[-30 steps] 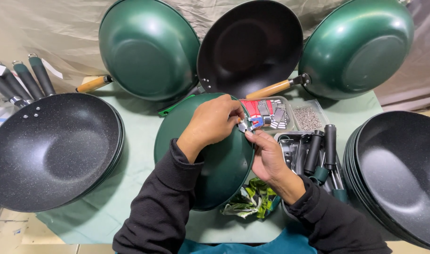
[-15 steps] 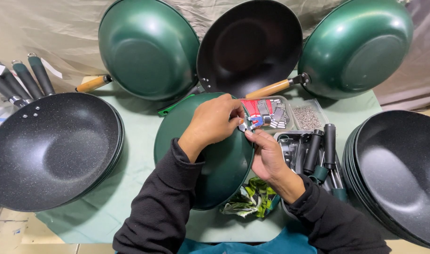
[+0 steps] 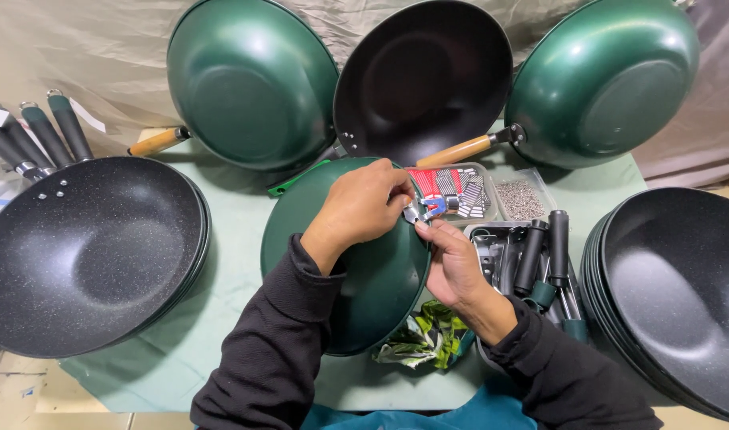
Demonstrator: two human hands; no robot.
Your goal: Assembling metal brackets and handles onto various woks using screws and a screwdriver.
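Nearest, in the lower middle of the frame, a green wok (image 3: pixel 356 271) lies upside down on the table (image 3: pixel 237 215), and both hands meet at its upper right rim. Left hand (image 3: pixel 364 209) rests over that rim, its fingers closed around a small metal bracket (image 3: pixel 419 211). Right hand (image 3: pixel 452 259) comes from the lower right, and its fingertips pinch the same bracket from below. So the bracket sits between the two hands, touching both, and the left hand covers more of it. Just beyond, a clear tray (image 3: pixel 460 191) holds small parts. Farther, at the top of the frame, a black wok (image 3: pixel 424 80) leans upright.
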